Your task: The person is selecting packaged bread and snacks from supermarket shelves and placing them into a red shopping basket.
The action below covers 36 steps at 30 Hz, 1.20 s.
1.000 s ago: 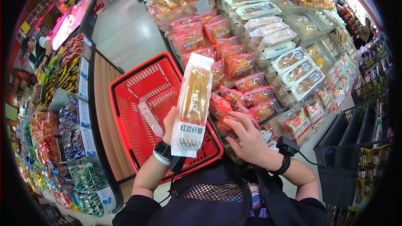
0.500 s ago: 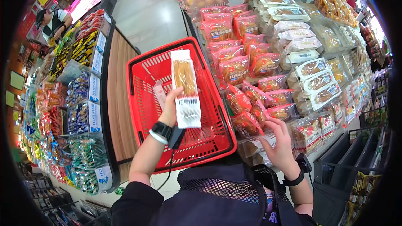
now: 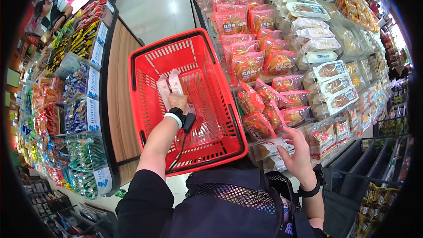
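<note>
My left hand (image 3: 177,101) is down inside the red basket (image 3: 241,143), at a white-wrapped bread packet (image 3: 176,81); its fingers are mostly hidden by the hand and wrist. Close beside it on the left lies another white packet (image 3: 163,89). My right hand (image 3: 296,152) is raised over the front of the bread shelf, fingers apart and curved, holding nothing. Its fingertips are near a pink-and-clear bread bag (image 3: 257,125) and packaged bread in the lower bin (image 3: 269,149).
A candy rack (image 3: 83,123) with several kinds of wrapped sweets stands left, beside a wooden panel (image 3: 121,92). Bread shelves (image 3: 328,81) fill the right. Dark baskets (image 3: 365,163) stand lower right. Another person (image 3: 55,15) is at upper left.
My left hand has lowered the white bread packet into the basket, beside the other packet. My right hand stays near the shelf front, its fingers slightly more curled.
</note>
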{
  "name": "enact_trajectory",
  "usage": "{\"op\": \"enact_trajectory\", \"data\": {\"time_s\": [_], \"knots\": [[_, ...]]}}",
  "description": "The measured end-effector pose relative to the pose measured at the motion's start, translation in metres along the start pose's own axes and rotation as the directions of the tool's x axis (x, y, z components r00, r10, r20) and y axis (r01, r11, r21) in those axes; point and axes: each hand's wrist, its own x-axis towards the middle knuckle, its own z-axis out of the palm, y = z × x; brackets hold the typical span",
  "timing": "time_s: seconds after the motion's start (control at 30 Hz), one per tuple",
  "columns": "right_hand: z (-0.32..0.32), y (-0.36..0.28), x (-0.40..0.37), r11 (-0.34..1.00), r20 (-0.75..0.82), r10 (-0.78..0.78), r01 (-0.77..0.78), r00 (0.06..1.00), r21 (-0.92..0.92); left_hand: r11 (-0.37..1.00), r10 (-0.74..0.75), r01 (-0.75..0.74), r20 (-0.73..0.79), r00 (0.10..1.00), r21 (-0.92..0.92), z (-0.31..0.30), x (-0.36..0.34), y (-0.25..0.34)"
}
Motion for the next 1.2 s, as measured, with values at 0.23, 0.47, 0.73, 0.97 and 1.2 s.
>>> {"op": "enact_trajectory", "data": {"time_s": [0.23,0.47,0.73,0.97,1.2], "knots": [[-0.003,0.004,0.000,0.998,0.114,-0.017,0.024,0.993,-0.060,0.953,0.299,-0.277,-0.214,0.930,0.125,0.015,-0.003,-0.028],[-0.007,0.006,0.002,0.999,0.151,0.002,0.004,0.989,-0.040,0.891,0.439,-0.400,-0.191,0.878,0.215,0.003,0.000,-0.019],[-0.017,0.017,0.009,0.997,0.222,-0.052,0.063,0.974,-0.044,0.647,0.618,-0.530,0.029,0.785,0.548,-0.007,-0.023,-0.022],[-0.049,0.044,0.057,0.997,0.152,-0.063,0.068,0.986,-0.032,0.861,0.507,-0.456,-0.307,0.805,0.226,0.029,0.002,-0.006],[-0.084,0.094,0.149,0.996,-0.144,0.033,-0.045,0.989,-0.078,0.279,0.893,-0.938,-0.304,0.332,-0.205,-0.013,-0.123,0.095]]}}
